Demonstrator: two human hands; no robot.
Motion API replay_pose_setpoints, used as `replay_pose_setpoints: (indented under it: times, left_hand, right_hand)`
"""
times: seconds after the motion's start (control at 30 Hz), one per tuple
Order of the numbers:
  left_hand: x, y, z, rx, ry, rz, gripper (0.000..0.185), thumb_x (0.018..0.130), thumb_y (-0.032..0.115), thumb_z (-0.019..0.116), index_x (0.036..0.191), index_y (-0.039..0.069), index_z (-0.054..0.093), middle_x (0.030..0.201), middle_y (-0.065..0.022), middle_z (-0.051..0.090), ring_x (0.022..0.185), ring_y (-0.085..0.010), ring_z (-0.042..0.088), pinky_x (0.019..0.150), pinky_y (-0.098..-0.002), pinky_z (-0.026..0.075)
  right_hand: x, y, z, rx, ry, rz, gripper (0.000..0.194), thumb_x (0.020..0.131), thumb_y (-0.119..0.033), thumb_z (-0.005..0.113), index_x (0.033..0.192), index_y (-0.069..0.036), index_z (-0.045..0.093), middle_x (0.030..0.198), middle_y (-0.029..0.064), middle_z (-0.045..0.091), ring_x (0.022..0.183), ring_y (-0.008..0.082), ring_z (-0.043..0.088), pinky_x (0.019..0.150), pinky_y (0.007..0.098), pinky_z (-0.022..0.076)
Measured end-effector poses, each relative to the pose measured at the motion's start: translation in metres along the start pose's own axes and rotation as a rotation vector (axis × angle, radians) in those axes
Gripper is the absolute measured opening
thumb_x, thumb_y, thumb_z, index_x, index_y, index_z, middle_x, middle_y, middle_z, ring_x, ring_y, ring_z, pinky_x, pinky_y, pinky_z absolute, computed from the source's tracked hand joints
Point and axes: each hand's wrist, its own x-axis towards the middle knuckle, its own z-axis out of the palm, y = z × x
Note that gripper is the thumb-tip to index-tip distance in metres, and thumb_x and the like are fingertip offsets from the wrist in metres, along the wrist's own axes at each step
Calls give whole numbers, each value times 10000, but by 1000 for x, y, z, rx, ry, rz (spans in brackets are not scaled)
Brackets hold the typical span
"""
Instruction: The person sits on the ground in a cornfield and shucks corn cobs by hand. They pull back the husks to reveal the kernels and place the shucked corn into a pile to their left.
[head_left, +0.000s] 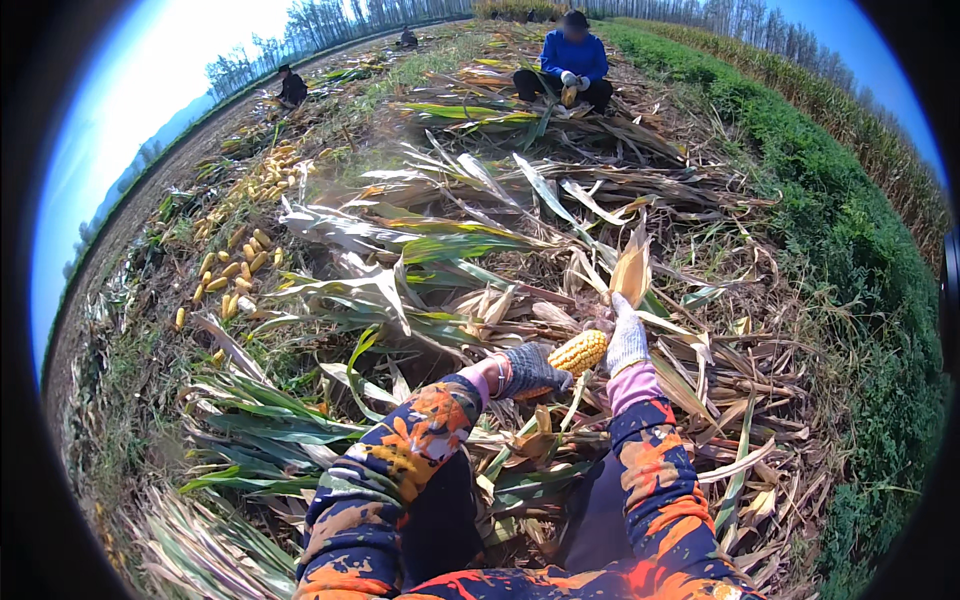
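Observation:
My left hand (529, 370), in a grey knitted glove, is closed around a husked yellow corn cob (580, 352), whose kernels point up and to the right. Part of another yellow ear seems to show beneath that hand. Just right of the cob is my right hand (627, 339), in a whitish glove, its fingers at the base of a dry, tan corn husk (632, 274); how firmly they grip it is hard to see. Brownish corn silk lies between the two hands. Cut corn stalks (465, 330) with dry and green leaves spread beneath and around them.
Husked cobs (244, 262) lie scattered and heaped on the left. A person in blue (574, 60) sits ahead among the stalks with a cob in gloved hands. Another person in dark clothes (292, 87) sits farther left. Low green plants (817, 195) run along the right side.

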Motion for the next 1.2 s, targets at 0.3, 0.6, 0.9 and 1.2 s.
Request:
replay_pose_setpoints:
  times: [0.3,0.6,0.9,1.2]
  left_hand:
    - [8,5,-4,369,67,17,484,756,388,752,1055,15,676,750,-116,705,607,-201,679,567,-349,540]
    - [6,12,11,458,117,5,512,760,346,803,1107,7,639,791,-99,700,649,-185,674,592,-330,534]
    - [15,12,17,554,83,16,497,768,342,771,1128,25,642,863,-139,713,741,-254,694,695,-383,546]
    - [18,8,18,518,87,44,428,778,350,753,1029,13,673,730,-133,694,604,-235,674,589,-372,540]
  right_hand:
    - [23,7,-20,61,-32,18,142,951,-165,638,1034,-50,629,852,66,615,697,192,620,599,391,577]
    - [-1,1,-16,87,176,-43,332,904,-350,705,1085,-91,606,865,73,605,556,207,558,514,341,524]
    - [-1,1,-21,-10,197,-59,499,898,-416,687,1231,-57,590,1036,84,635,785,209,633,628,365,553]
    - [-1,-5,-23,-35,181,-71,279,929,-332,689,1061,-99,609,799,20,568,607,167,557,558,344,525]
